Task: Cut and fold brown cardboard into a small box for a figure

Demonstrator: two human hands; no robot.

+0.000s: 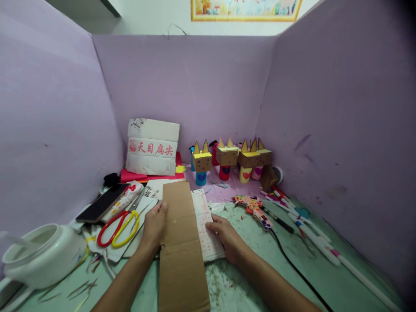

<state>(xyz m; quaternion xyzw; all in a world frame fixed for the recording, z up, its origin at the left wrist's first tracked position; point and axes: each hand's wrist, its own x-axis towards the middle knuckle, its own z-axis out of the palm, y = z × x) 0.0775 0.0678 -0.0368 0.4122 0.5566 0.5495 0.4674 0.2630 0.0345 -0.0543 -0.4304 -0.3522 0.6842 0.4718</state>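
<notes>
A long brown cardboard strip [182, 247] lies lengthwise in front of me, its near end running out of the bottom of the view. My left hand [154, 222] grips the strip's left edge near the far end, thumb on top. Under the strip and sticking out to its right is a white cardboard piece [206, 225] with faint red printing. My right hand [225, 236] pinches that piece's right edge, thumb above and the other fingers partly hidden. Left of my left hand rest scissors [128, 213] with one red and one yellow handle.
Cat-eared cardboard figures [224, 158] stand at the back. A patterned glue gun [253, 206] with a black cord lies right, beside several white tubes [312, 238]. At left are a white pot [48, 260] and a dark phone [102, 203]. A white printed cardboard panel [152, 147] leans behind.
</notes>
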